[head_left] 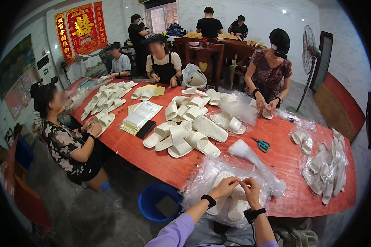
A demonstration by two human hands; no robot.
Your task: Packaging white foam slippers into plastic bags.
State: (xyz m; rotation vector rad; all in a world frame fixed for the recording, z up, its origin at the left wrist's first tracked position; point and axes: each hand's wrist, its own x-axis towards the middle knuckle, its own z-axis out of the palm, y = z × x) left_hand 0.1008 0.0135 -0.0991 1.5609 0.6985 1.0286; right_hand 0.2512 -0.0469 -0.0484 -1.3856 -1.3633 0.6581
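Observation:
A pair of white slippers (237, 207) lies before me at the table's near edge, on clear plastic bags (197, 185). Above the slippers, my left hand (225, 187) and my right hand (250, 192) meet with fingertips pinched close together. Whatever is between them is too small to make out. Beyond my hands stretches a rolled strip of clear plastic film (253, 158). Green-handled scissors (262, 145) rest a little farther off. A heap of loose white slippers (185, 138) covers the table's middle.
Bagged slippers (327, 166) pile up at the right of the red table (218, 162). Left of me, a blue bucket (152, 201) stands on the floor. A black phone (146, 129) lies beside stacked sticker sheets (138, 117). Several co-workers handle slippers around the table.

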